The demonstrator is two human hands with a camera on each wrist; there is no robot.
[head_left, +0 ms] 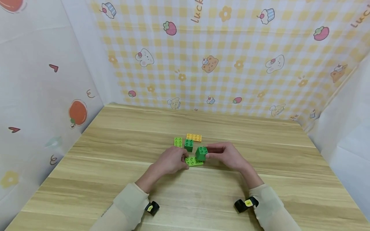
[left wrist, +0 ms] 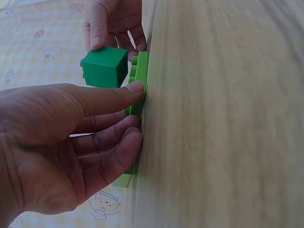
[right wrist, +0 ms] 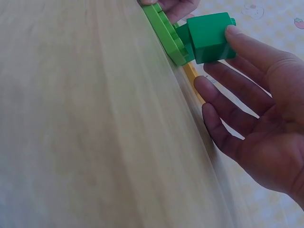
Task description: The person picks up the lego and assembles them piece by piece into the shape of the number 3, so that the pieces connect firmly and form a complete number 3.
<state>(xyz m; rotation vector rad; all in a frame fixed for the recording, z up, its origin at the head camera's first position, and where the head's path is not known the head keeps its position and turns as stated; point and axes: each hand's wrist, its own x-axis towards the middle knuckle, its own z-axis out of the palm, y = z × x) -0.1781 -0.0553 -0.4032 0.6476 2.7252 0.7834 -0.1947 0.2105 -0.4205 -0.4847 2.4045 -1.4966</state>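
Observation:
A light green flat building brick (head_left: 192,162) lies on the table. My left hand (head_left: 172,160) pinches its left end between thumb and fingers. Just above its right end, a green building brick (head_left: 200,155) is held tilted by my right hand (head_left: 227,155). In the right wrist view, thumb and forefinger pinch that green brick (right wrist: 206,40) at its side, and the other fingers are spread loosely below. The left wrist view shows the green brick (left wrist: 102,70) close beside the studs of the flat brick (left wrist: 141,66).
Behind the hands stand a second green brick (head_left: 189,146), another light green brick (head_left: 178,141) and a yellow-orange flat brick (head_left: 194,137). The wooden table (head_left: 202,199) ends at a patterned cloth (head_left: 190,80) at the back.

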